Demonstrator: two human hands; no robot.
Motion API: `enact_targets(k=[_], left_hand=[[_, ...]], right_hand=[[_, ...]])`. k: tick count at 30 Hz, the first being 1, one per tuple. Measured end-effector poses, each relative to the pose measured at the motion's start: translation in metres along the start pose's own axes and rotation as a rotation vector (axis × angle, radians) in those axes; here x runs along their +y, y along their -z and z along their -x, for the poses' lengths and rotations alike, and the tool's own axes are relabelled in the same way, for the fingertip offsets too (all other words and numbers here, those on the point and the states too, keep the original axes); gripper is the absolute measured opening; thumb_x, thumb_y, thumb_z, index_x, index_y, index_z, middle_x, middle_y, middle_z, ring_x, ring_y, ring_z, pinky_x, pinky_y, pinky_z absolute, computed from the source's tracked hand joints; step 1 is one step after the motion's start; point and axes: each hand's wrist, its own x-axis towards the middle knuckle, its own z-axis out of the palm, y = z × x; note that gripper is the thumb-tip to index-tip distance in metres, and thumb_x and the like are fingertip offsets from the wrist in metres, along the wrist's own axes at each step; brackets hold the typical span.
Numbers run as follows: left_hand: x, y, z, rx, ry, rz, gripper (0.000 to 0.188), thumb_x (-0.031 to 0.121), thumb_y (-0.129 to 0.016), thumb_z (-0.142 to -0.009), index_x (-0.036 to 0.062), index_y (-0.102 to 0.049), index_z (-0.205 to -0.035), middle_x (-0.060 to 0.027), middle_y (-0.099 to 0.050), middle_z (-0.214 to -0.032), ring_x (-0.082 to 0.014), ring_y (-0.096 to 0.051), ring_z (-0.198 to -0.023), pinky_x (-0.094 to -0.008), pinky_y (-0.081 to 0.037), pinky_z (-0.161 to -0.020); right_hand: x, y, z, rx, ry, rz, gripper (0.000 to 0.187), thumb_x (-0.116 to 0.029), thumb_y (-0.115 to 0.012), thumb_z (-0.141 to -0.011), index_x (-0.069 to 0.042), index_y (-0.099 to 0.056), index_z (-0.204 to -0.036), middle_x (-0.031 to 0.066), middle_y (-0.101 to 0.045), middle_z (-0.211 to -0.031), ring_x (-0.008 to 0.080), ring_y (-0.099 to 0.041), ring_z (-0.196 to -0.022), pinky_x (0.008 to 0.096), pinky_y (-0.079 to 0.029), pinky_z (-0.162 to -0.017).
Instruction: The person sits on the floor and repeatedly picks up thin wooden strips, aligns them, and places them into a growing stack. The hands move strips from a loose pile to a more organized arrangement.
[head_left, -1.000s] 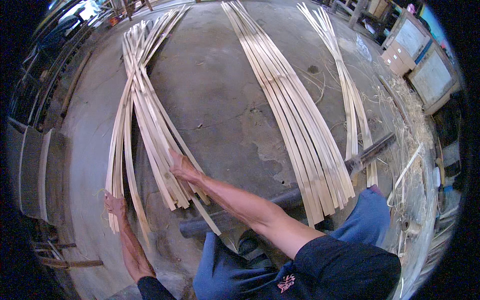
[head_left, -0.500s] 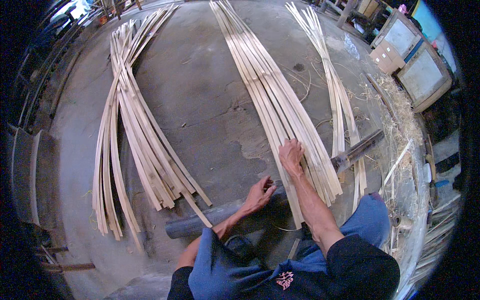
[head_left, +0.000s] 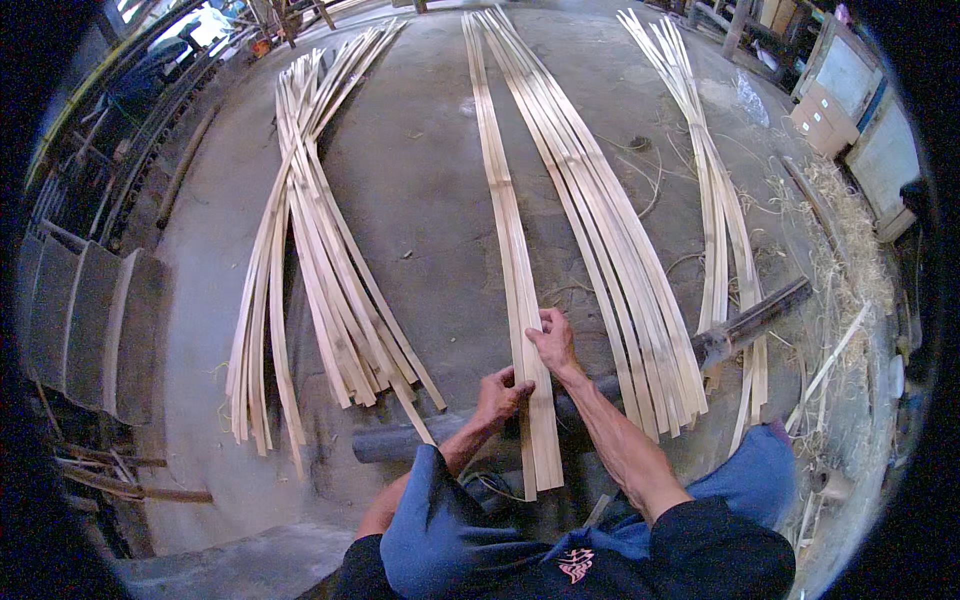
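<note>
Two or so long pale bamboo strips (head_left: 505,215) lie side by side, running from the far floor toward my knees. My right hand (head_left: 555,342) grips their right edge, its fingers closed around it. Slightly nearer to me, my left hand (head_left: 500,398) pinches the left edge of the same strips. Their near ends reach past the dark round pole (head_left: 400,442) lying crosswise before me. Just to the right rests a wider row of bamboo strips (head_left: 600,210), apart from the held ones.
A crossed bundle of bamboo strips (head_left: 300,220) spreads on the left, its near end close to my left knee. Another thin bundle (head_left: 708,190) lies at the right. Shavings (head_left: 850,270) litter the right side, below a cardboard box (head_left: 825,120). Grey curved panels (head_left: 95,310) stand far left.
A narrow set of strips has come away leftward from the middle row, with my right hand on it. My left hand has moved onto these strips. The whole view has shifted somewhat.
</note>
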Motion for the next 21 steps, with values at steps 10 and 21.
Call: enact_targets(k=[10, 21], left_hand=[[0.021, -0.004, -0.034, -0.002, 0.008, -0.11, 0.042, 0.006, -0.064, -0.074, -0.0031, -0.049, -0.112, -0.0091, -0.062, -0.09, -0.016, -0.059, -0.074, -0.0267, -0.048, -0.065], [-0.002, -0.005, -0.015, 0.135, -0.427, -0.484, 0.067, 0.018, -0.062, -0.076, 0.0011, -0.026, -0.13, -0.023, -0.038, -0.127, -0.0279, -0.042, -0.114, -0.0401, -0.037, -0.093]], right_hand=[[-0.003, 0.005, -0.044, 0.083, -0.11, -0.028, 0.028, -0.004, -0.059, -0.073, 0.001, -0.052, -0.099, 0.0091, -0.062, -0.074, 0.0143, -0.059, -0.059, 0.0266, -0.047, -0.048], [0.001, 0.003, -0.036, -0.007, 0.032, 0.123, 0.033, -0.013, -0.066, -0.07, -0.001, -0.057, -0.099, 0.0105, -0.064, -0.076, 0.0151, -0.06, -0.067, 0.0288, -0.047, -0.064]])
